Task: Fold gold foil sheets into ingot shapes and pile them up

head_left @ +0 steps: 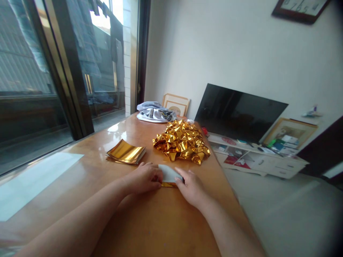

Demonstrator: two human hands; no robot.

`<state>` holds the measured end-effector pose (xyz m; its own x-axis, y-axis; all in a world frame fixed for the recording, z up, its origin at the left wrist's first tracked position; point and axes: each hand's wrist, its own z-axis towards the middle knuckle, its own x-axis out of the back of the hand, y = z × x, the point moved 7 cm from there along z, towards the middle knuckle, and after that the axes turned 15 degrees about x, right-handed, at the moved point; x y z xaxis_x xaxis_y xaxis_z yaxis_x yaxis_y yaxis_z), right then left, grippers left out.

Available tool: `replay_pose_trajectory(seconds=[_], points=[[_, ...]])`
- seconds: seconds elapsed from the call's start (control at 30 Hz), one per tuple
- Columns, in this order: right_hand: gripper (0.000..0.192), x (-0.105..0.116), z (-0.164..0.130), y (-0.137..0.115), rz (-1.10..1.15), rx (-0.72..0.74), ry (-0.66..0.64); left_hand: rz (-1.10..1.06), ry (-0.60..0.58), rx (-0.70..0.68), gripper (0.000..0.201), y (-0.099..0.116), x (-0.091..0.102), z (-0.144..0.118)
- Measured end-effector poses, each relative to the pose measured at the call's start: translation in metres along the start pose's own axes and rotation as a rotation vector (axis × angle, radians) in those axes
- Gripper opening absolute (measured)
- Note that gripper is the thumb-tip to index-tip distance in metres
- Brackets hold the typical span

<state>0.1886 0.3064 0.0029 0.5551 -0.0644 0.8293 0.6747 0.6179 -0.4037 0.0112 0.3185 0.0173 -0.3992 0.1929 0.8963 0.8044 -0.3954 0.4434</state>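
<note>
A sheet of gold foil paper (pixel 170 174) lies on the table with its pale side up and a narrow gold fold along the near edge. My left hand (pixel 146 177) grips its left end, fingers curled and thumb at the fold. At the right end, my right hand (pixel 189 184) pinches the sheet between thumb and fingers. Beyond my left hand sits a stack of flat gold foil sheets (pixel 127 151), slightly curled. A heap of folded gold foil pieces (pixel 183 141) rises just past the sheet.
The glossy wooden table (pixel 152 221) drops off on the right toward the floor. Folded cloth (pixel 152 112) rests at its far end, and a pale sheet (pixel 40 178) lies at left. A television (pixel 238 112) stands on a low white cabinet (pixel 257 162). Glass doors (pixel 64 71) border the left.
</note>
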Motion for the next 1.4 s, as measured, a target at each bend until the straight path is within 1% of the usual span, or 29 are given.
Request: replay_pose_trajectory(seconds=[0.07,0.13,0.2,0.27,0.33,0.4,0.57,0.67,0.73,0.87,1.0,1.13,1.23,1.3,1.33,1.4], points=[[0.046,-0.001,0.000,0.002,0.141,-0.022,0.063,-0.004,-0.004,-0.007,0.005,0.000,0.000,0.000],[0.048,-0.003,0.001,0.005,0.348,-0.073,0.145,-0.002,-0.010,-0.013,0.005,0.002,0.000,-0.001],[0.054,-0.006,0.000,0.011,0.599,-0.176,0.228,-0.001,-0.008,-0.018,0.004,0.003,0.001,-0.002],[0.061,-0.010,-0.002,0.016,0.833,-0.311,0.287,-0.005,0.002,-0.023,0.004,0.005,0.003,-0.004],[0.064,-0.013,-0.005,0.019,0.993,-0.426,0.326,-0.007,0.003,-0.029,0.007,0.007,0.003,-0.004],[0.061,-0.014,-0.008,0.020,1.079,-0.497,0.338,0.004,-0.003,-0.034,0.009,0.009,0.002,-0.005],[0.035,-0.015,-0.011,0.019,1.136,-0.533,0.243,0.039,0.015,-0.041,0.014,0.013,0.001,-0.006],[0.027,-0.014,-0.012,0.017,1.148,-0.530,0.209,0.039,0.040,-0.050,0.014,0.015,0.002,-0.005],[0.027,-0.013,-0.012,0.015,1.165,-0.532,0.208,0.031,0.051,-0.056,0.013,0.015,0.001,-0.004],[0.038,-0.015,-0.012,0.012,1.243,-0.556,0.214,0.028,0.040,-0.044,0.012,0.013,-0.002,-0.001],[0.031,-0.019,-0.013,0.015,1.310,-0.609,0.198,0.015,0.010,-0.057,0.012,0.013,-0.005,0.000],[0.032,-0.014,-0.015,0.015,1.235,-0.601,0.207,-0.003,0.007,-0.068,0.013,0.015,-0.006,0.000],[0.028,-0.011,-0.016,0.012,1.167,-0.578,0.157,-0.013,0.010,-0.074,0.013,0.015,-0.006,0.000],[0.026,-0.009,-0.017,0.015,1.130,-0.572,0.180,-0.032,0.031,-0.060,0.015,0.014,-0.005,0.000],[0.026,-0.007,-0.017,0.018,1.114,-0.575,0.224,-0.049,0.055,-0.041,0.016,0.013,-0.003,0.001],[0.025,-0.002,-0.018,0.026,1.090,-0.585,0.357,-0.087,0.117,0.011,0.021,0.009,0.002,0.003]])
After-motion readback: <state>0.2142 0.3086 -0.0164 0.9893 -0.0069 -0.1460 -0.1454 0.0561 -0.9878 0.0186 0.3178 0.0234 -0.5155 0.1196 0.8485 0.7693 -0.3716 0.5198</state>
